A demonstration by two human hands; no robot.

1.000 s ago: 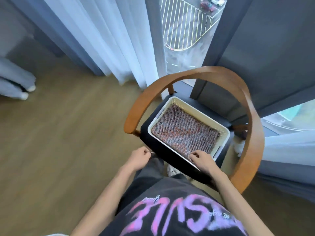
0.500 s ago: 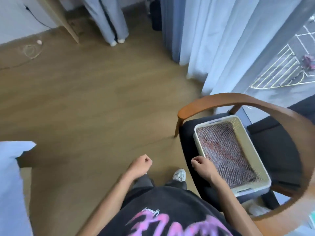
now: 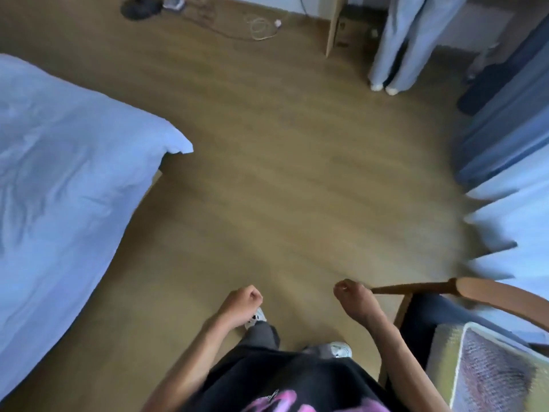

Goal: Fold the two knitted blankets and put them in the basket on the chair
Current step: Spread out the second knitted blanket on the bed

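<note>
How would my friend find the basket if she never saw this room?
Look to the lower right corner, at the chair with the curved wooden arm. On its dark seat sits the basket, pale and woven, the only thing holding a reddish knitted blanket.

The knitted blanket (image 3: 499,379) lies folded flat inside the basket (image 3: 445,361), filling its floor from wall to wall. Its weave is an open, diamond-like knit in mottled grey and reddish tones. Only 1 layer shows on top, and blur hides whether a second blanket lies under it. The basket is rectangular, with pale cream woven walls and a lighter rim. It stands upright on the chair (image 3: 499,295), at the lower right corner of the view and partly cut off by the frame edge. The chair has a curved brown wooden arm and a dark blue seat (image 3: 421,319) under the basket.
</note>
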